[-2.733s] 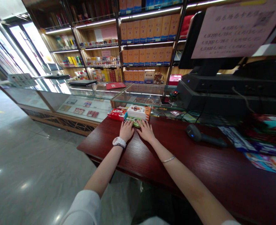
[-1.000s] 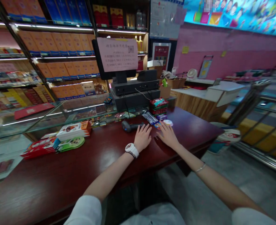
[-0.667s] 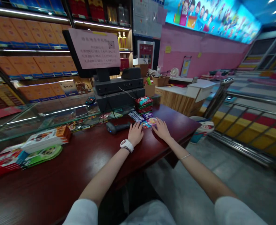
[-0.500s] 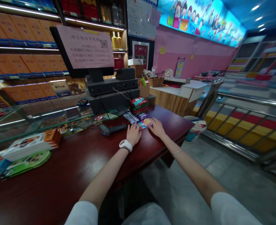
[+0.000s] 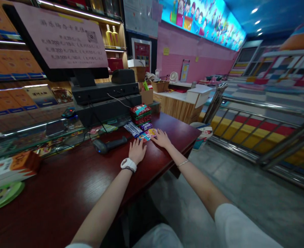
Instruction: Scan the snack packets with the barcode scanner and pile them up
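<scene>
A small, colourful flat snack packet [image 5: 147, 135] lies on the dark red desk [image 5: 90, 193]. My left hand [image 5: 137, 151] rests flat on the desk, fingers spread, its fingertips by the packet's left end. At the packet's right end lies my right hand [image 5: 162, 138], fingers stretched out and touching its edge. Just behind are a purple-wrapped bar [image 5: 146, 126] and blue-and-white wrapped bars [image 5: 133, 129]. A neat stack of red packets [image 5: 141, 115] stands behind those. Left of my left hand is a black barcode scanner [image 5: 108, 144].
A monitor [image 5: 61, 39] with a paper sheet on it stands on black till equipment [image 5: 108, 103]. Boxes [image 5: 10, 168] and a green panda-faced item [image 5: 4, 196] lie at the left. A bucket [image 5: 202, 134] and metal railing [image 5: 257, 131] are to the right.
The view has turned slightly right, so things appear shifted left. Both hands stay flat around the packet; my left hand sits slightly farther from its left end.
</scene>
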Motion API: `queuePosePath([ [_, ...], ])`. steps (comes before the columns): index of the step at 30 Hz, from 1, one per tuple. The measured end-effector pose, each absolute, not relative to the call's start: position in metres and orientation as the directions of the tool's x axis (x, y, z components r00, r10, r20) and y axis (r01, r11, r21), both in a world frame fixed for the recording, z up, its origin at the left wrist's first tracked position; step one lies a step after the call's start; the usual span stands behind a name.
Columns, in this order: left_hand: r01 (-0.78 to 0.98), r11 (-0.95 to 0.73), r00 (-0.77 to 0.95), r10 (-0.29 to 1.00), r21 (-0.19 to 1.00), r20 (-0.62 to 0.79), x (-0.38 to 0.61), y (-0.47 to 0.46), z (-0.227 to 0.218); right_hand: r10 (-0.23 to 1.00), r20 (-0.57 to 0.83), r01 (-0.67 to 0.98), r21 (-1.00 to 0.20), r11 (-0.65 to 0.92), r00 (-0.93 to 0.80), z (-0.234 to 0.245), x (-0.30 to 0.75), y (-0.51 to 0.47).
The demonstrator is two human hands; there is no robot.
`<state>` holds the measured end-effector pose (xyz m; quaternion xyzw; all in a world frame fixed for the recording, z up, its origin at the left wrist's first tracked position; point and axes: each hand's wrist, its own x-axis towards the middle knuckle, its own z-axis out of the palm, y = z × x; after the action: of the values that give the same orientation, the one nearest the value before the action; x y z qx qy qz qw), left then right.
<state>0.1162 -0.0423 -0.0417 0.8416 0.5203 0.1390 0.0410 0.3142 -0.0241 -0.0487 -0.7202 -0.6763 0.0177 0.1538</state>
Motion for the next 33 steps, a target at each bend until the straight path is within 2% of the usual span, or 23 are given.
queuePosePath([
  [5, 0.837, -0.495, 0.463, 0.868, 0.231, 0.181, 0.116, -0.041, -0.039, 0.963, 0.259, 0.962, -0.273, 0.004, 0.069, -0.05, 0.318, -0.023],
  [11, 0.811, -0.512, 0.482, 0.859, 0.282, 0.174, 0.114, -0.04, -0.038, 0.922, 0.374, 0.929, -0.367, 0.048, 0.1, -0.052, 0.326, -0.02],
  [15, 0.779, -0.514, 0.486, 0.857, 0.358, 0.172, 0.113, -0.038, -0.039, 0.905, 0.409, 0.917, -0.396, 0.058, 0.119, -0.052, 0.329, -0.02],
  [18, 0.748, -0.491, 0.464, 0.868, 0.447, 0.176, 0.114, -0.036, -0.04, 0.851, 0.507, 0.907, -0.41, 0.095, 0.14, -0.053, 0.328, -0.023],
  [20, 0.7, -0.492, 0.449, 0.867, 0.517, 0.218, 0.118, -0.038, -0.041, 0.802, 0.579, 0.911, -0.395, 0.121, 0.144, -0.053, 0.325, -0.026],
  [23, 0.556, -0.603, 0.488, 0.794, 0.572, 0.362, 0.127, -0.043, -0.038, 0.739, 0.667, 0.934, -0.318, 0.164, 0.097, -0.051, 0.313, -0.029],
  [25, 0.515, -0.662, 0.491, 0.749, 0.544, 0.445, 0.131, -0.046, -0.034, 0.706, 0.707, 0.95, -0.253, 0.184, 0.051, -0.048, 0.304, -0.031],
  [27, 0.577, -0.646, 0.431, 0.761, 0.5, 0.485, 0.129, -0.047, -0.028, 0.669, 0.742, 0.96, -0.213, 0.183, 0.037, -0.046, 0.297, -0.034],
  [30, 0.686, -0.581, 0.338, 0.788, 0.438, 0.515, 0.115, -0.044, -0.018, 0.602, 0.797, 0.965, -0.194, 0.176, 0.05, -0.041, 0.293, -0.037],
  [33, 0.742, -0.577, 0.35, 0.768, 0.341, 0.537, 0.094, -0.04, -0.008, 0.549, 0.834, 0.961, -0.195, 0.196, 0.058, -0.033, 0.291, -0.04],
])
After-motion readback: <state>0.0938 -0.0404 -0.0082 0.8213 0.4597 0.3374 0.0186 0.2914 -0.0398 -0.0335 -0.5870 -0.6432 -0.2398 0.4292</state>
